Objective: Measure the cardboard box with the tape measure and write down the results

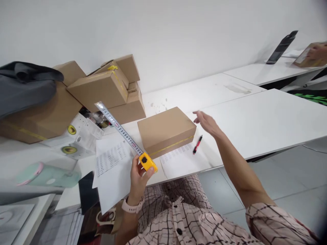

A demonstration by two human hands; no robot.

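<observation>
Noted a white desk point(250, 119), bearing all items listed below. Found stacked cartons point(99, 92) on its far left part, some overlapping. Located a closed cardboard box point(166, 127) near the front edge, lying flat, marked with a yellow strip point(173, 145) along the near side and resting partly on printed papers point(178, 161). Found loose sheets point(114, 185) to the left of it.

Observed a tape measure point(146, 160) in front of the box's near left corner, with blade point(125, 134) extended up and leftward, away from the box. Found gripped by the case in the left hand point(137, 182). Recorded the right hand point(207, 123) as loose and holding nothing, just beside the box's right end; cannot tell whether touching.

Judged as tape handling about the box. Recommend steadying the box with the free hand, laying the blade flat and straight along one edge, and seating its free end squarely at a corner. Avoid twisting the long unsupported blade, likely to buckle.

Noted a red-and-black pen point(197, 144) just right of the box; avoid knocking.
</observation>
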